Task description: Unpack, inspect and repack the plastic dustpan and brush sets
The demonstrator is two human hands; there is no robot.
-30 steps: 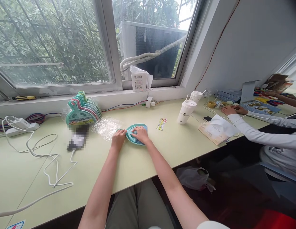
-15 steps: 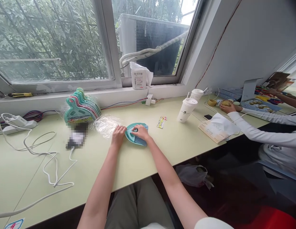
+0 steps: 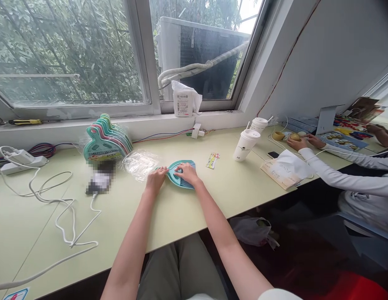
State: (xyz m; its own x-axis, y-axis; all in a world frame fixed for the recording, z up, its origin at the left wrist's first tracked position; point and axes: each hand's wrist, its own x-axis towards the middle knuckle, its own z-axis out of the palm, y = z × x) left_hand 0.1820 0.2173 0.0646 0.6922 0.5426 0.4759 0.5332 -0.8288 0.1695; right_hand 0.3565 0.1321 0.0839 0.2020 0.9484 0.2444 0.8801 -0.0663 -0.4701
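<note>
A small teal dustpan (image 3: 185, 161) lies flat on the table with its handle pointing left. Inside it sits a brush with blue bristles (image 3: 183, 183), partly covered by fingers. My left hand (image 3: 156, 180) is closed over the dustpan's handle. My right hand (image 3: 188, 173) rests above the pan with bent fingers at the brush; whether they grip it is hard to see. Crumpled clear plastic wrap (image 3: 140, 164) lies just left of my left hand. To the right of the pan is a small colourful card (image 3: 212, 160).
Wrapped dustpans (image 3: 103, 146) stand stacked at the back left. A blurred phone-like object (image 3: 100, 182) and white cables (image 3: 64, 204) lie left. Lidded cups (image 3: 246, 143) and a tissue pack (image 3: 279, 168) are right, beside a co-worker's hands (image 3: 298, 143).
The dustpan has shifted very slightly right with both hands. My left fingers have moved a little along the handle, and a bit of its teal end shows. The right hand stays over the brush.
</note>
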